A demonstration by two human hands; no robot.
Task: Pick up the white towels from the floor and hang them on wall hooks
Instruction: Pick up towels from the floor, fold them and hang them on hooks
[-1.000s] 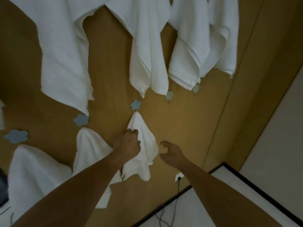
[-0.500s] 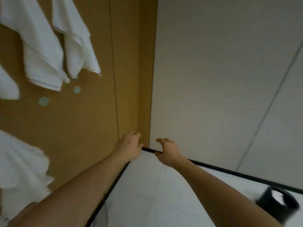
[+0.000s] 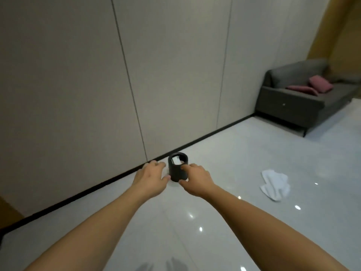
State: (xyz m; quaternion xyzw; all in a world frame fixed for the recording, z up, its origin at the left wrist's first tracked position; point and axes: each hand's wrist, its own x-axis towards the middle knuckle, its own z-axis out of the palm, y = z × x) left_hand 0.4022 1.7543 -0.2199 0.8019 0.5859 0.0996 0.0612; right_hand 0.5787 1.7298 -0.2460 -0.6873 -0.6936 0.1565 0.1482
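One crumpled white towel lies on the glossy white floor, to the right of my hands. My left hand and my right hand are stretched out in front of me, both empty with loosely curled fingers. They hang in the air well left of the towel. The wall hooks and the hung towels are out of view.
A small black bin with something white inside stands by the grey panelled wall, seen between my hands. A grey sofa with pink cushions sits at the far right. A black skirting strip runs along the wall's foot.
My view has swung right, from the wooden wall with hung towels to the grey wall and floor. My left hand let go of the hung towel. Both hands stay empty.
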